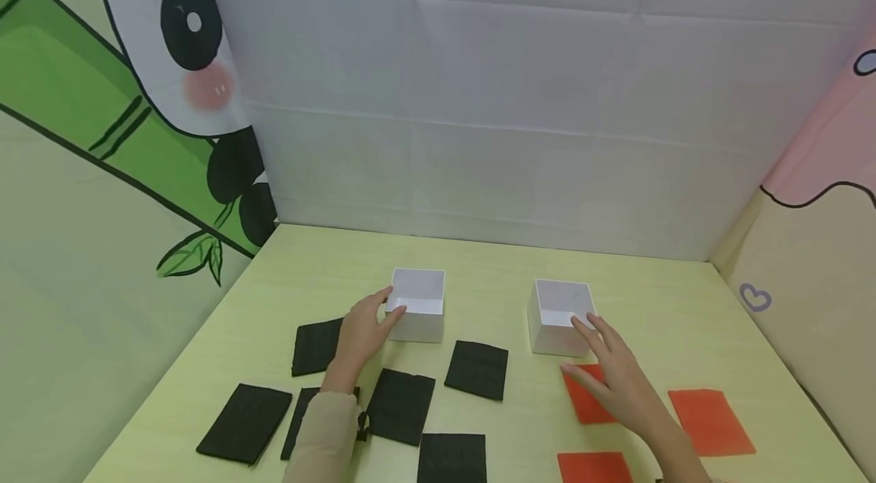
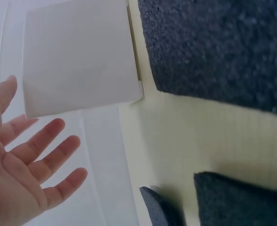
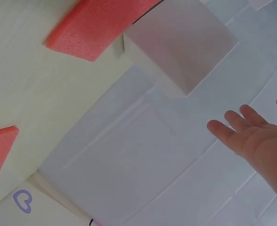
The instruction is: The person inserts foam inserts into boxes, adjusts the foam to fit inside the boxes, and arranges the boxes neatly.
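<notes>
Head view, left to right: panda drawing (image 1: 147, 27) and green bamboo drawing (image 1: 82, 87) on the wall, upper left. Pale yellow table (image 1: 493, 278) below, white backdrop (image 1: 513, 87) behind. Lower left to lower center of frame: six black squares (image 1: 244, 424) lying on the table, one partly under the beige sleeve (image 1: 322, 430), another partly behind the left hand (image 1: 364, 327). That hand is open, fingers loosely extended, thumb apart, at left side of the left white box (image 1: 417, 327), center of frame; contact can't be told. Box stands upright, open top. Right white box (image 1: 557, 338) stands right of center, also open-topped. Right hand (image 1: 619, 384), lower right, is open, fingers spread at that box's right front; contact unclear. Red squares (image 1: 712, 422), three, lower right; one partly behind right thumb. Purple heart (image 1: 756, 298) on right wall.

Left wrist view: palm and spread fingers lower left, box upper left, black squares at right. Right wrist view: red squares at left and top, box top center, relaxed fingers at right edge, apart from box.
</notes>
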